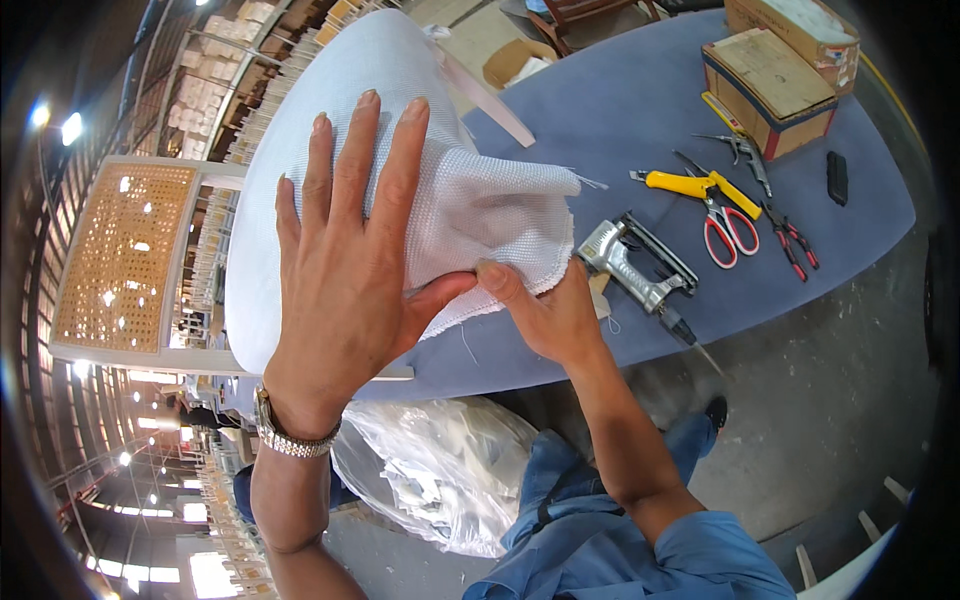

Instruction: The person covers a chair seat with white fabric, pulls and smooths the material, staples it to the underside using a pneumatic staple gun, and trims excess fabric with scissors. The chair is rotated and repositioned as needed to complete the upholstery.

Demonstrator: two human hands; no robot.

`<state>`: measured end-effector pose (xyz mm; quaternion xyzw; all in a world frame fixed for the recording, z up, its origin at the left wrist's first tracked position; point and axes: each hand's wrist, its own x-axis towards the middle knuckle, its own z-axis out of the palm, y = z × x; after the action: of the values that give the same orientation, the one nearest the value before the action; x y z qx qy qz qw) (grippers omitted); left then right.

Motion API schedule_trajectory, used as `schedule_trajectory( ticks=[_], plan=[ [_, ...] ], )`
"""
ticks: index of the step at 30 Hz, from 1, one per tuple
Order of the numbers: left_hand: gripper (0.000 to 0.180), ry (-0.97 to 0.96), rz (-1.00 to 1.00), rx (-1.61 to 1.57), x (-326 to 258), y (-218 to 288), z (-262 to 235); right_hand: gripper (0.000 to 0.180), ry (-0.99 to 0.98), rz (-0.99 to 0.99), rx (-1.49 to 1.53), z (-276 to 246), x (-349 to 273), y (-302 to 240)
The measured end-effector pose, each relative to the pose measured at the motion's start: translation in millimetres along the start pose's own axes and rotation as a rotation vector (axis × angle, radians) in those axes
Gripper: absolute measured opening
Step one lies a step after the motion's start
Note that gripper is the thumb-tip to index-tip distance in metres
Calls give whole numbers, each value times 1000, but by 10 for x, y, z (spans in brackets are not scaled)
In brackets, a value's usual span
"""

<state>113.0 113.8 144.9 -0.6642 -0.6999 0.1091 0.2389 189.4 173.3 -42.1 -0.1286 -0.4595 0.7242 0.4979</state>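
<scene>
With the left hand spread flat on the white woven fabric, left of the silver metal staple gun, the right hand, pinching its near-right edge, should tension it evenly.

Bright, even light over white woven fabric; soft shading in folds, weave and left hand crisp. Ceiling lamps at left flare into glare; bright openings burnt out lower left. Glints on pneumatic staple gun, watch bracelet, clear plastic bag. Floor at right dimmer. Fisheye bows tabletop edge; corners black, far background soft.
</scene>
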Motion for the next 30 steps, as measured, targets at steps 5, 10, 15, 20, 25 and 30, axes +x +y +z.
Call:
schedule_trajectory(
  ticks=[5,10,15,20,25,30],
  plan=[
    [118,-11,1,22,58,-5,-26,46,-57,92,-60,-141,-8,41],
    [113,-33,-1,36,28,-36,-10,43,230,88,-636,-1340,-349,603],
    [111,-1,1,10,2,-37,14,46,201,29,-1241,-1856,-670,1059],
    [109,27,-8,-3,7,-38,14,47,-99,174,-1728,-1735,-417,1213],
    [110,54,-36,-29,6,-38,-7,42,-50,181,-1632,-1692,-119,919],
    [112,78,-36,-15,-14,-58,53,50,260,111,-939,-1483,-325,190]
  ],
)
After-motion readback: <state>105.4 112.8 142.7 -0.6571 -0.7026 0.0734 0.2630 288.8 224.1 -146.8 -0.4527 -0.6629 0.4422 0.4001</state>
